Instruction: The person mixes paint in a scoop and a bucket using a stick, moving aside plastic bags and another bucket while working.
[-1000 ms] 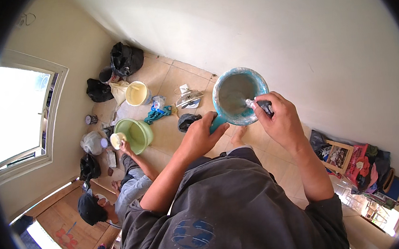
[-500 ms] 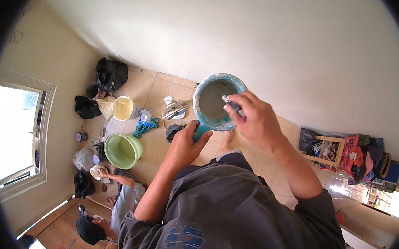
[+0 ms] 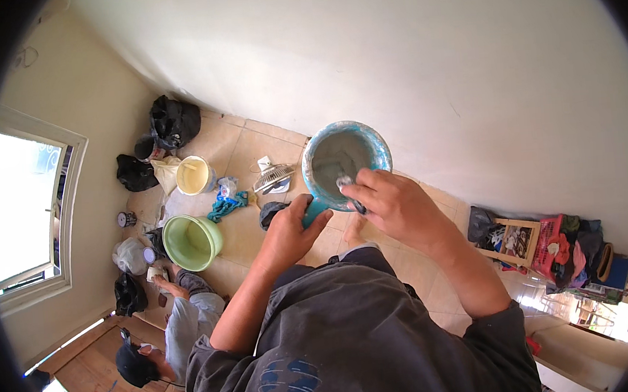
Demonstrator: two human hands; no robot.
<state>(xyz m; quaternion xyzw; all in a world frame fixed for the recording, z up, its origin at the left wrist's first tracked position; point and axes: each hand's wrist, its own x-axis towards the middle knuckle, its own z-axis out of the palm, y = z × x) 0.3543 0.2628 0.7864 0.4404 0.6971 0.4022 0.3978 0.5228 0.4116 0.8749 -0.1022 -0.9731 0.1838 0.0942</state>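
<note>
My left hand (image 3: 287, 234) is closed round the handle of a blue, paint-smeared dipper (image 3: 382, 144), holding it out in front of my body. Wet grey paste (image 3: 340, 154) fills the lower part of the dipper, its surface furrowed. Over the near right rim, my right hand (image 3: 395, 206) grips a short tool (image 3: 344, 183) with a pale end and a dark part. Most of that tool is covered by my fingers, so its exact kind does not show.
A light green basin (image 3: 215, 236), a cream-filled bucket (image 3: 195, 177), a fan (image 3: 274, 177) and black bags (image 3: 175, 122) stand on the floor to the left. Another person (image 3: 192, 328) sits at lower left. Right, a red basket (image 3: 546, 241) holds clothes. A white wall rises ahead.
My right hand has moved down and left with the tool, toward the dipper's near rim. The paste is now more furrowed. The other person's hand has shifted slightly lower.
</note>
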